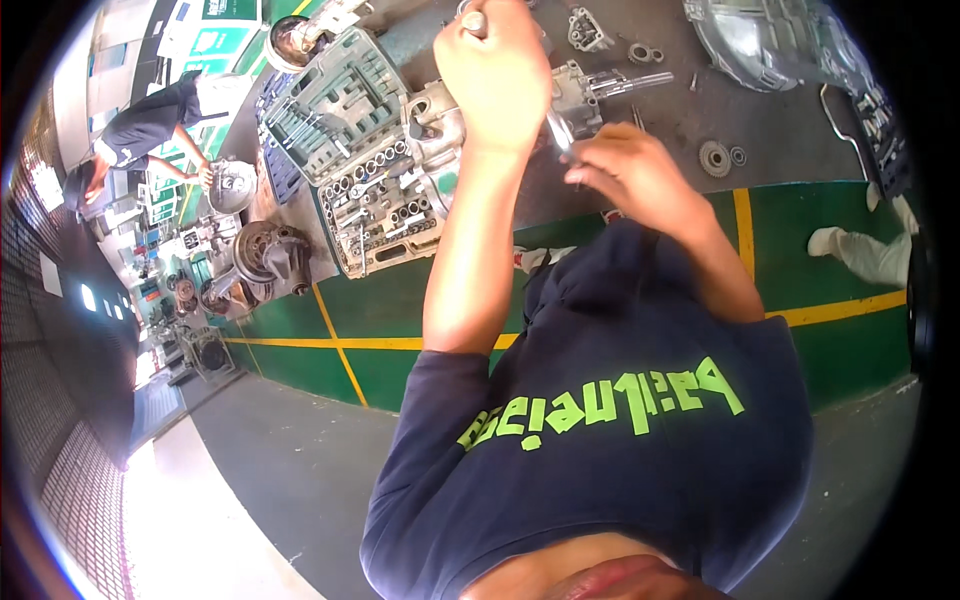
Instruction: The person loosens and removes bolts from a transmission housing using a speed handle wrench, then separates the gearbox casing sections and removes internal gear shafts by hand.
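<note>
My left hand (495, 85) is raised over the workbench (670, 130) in a fist. It is closed around a tool whose round metal end (475, 22) sticks out at the top; the rest of the tool is hidden. Lower and to the right, my right hand (635, 170) has its fingers closed on a shiny metal rod (560, 130) that slants up toward the left. Behind both hands lies a metal gearbox (575, 90), partly covered by my left arm, with a splined shaft (635, 84) pointing right.
Left of my arm lies an open socket set case (345, 262). Gears (714, 158), a large metal casing (750, 45) and a dark tool tray (882, 135) lie to the right. At far left another person (150, 125) handles a round metal housing (232, 187). Someone's leg (860, 255) shows at right.
</note>
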{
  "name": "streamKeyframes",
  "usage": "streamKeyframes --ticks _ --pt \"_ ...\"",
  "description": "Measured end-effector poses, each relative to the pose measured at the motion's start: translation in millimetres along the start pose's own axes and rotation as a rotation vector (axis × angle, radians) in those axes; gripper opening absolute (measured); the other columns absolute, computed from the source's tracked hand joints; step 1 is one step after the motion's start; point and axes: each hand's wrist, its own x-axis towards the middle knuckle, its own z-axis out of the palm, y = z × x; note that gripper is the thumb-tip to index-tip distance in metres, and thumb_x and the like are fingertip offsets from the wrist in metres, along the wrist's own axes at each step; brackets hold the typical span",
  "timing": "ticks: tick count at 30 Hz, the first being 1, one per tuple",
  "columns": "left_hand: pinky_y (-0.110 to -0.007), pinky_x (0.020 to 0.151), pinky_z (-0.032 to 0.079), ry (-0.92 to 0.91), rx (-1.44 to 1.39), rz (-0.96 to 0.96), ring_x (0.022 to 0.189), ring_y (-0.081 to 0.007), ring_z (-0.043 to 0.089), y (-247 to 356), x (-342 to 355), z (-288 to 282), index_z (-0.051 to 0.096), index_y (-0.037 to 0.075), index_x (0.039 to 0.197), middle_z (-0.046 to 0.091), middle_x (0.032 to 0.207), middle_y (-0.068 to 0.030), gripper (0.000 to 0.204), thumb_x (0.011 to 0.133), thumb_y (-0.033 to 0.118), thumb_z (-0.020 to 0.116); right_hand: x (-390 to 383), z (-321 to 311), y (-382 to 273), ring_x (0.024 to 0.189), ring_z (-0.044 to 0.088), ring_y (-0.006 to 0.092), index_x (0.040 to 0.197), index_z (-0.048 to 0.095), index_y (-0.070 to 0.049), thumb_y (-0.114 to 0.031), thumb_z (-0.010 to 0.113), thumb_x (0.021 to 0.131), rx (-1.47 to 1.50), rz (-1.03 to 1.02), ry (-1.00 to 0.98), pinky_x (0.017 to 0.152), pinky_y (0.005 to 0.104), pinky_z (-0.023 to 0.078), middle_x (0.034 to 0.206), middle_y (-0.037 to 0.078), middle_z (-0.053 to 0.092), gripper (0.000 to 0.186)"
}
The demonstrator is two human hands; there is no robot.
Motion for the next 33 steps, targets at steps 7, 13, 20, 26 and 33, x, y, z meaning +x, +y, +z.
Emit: streamKeyframes --ticks 7,13,20,26,33 --pt "-0.042 0.073 0.045 -0.048 0.489 0.452 0.065 -0.0287 0.062 14 -57 63 0.069 0.008 0.067 0.064 0.063 -0.0114 0.015 0.077 0.017 0.064 48 55 46 0.083 0.064 0.0274 0.108 0.064 -0.003 -0.015 0.064 0.094 0.374 0.023 0.130 0.076 0.0430 0.050 0.088 0.011 0.064 0.018" --pt "-0.039 0.085 0.041 -0.155 0.458 0.409 0.073 -0.0286 0.063 16 -47 48 0.067 0.007 0.067 0.064 0.065 -0.0123 0.017 0.069 0.024 0.068 9 0 135 0.079 0.067 0.0237 0.110 0.061 -0.002 -0.013 0.072 0.087 0.142 0.321 0.478 0.074 0.0377 0.052 0.084 0.013 0.066 0.027" --pt "-0.040 0.083 0.038 -0.033 0.483 0.508 0.071 -0.0232 0.063 -8 -39 50 0.063 0.013 0.057 0.061 0.057 -0.0018 0.021 0.069 0.028 0.071 -55 9 47 0.077 0.069 0.0273 0.107 0.063 -0.002 -0.009 0.071 0.087 -0.149 0.205 0.194 0.071 0.0385 0.053 0.095 0.016 0.070 0.023" --pt "-0.040 0.081 0.039 -0.259 0.533 0.526 0.071 -0.0226 0.063 6 -60 59 0.067 0.013 0.059 0.065 0.062 -0.0047 0.023 0.072 0.032 0.068 -14 56 24 0.070 0.055 0.0084 0.132 0.055 -0.007 -0.009 0.057 0.099 0.695 0.550 -0.221 0.066 0.0256 0.046 0.079 0.001 0.060 0.033" --pt "-0.042 0.090 0.038 -0.135 0.632 0.441 0.090 -0.0250 0.059 -19 -73 14 0.071 0.013 0.066 0.069 0.077 -0.0035 0.016 0.067 0.028 0.070 36 48 30 0.083 0.064 0.0266 0.129 0.056 -0.003 -0.017 0.053 0.098 0.240 0.256 0.143 0.074 0.0328 0.050 0.103 0.013 0.064 0.034"
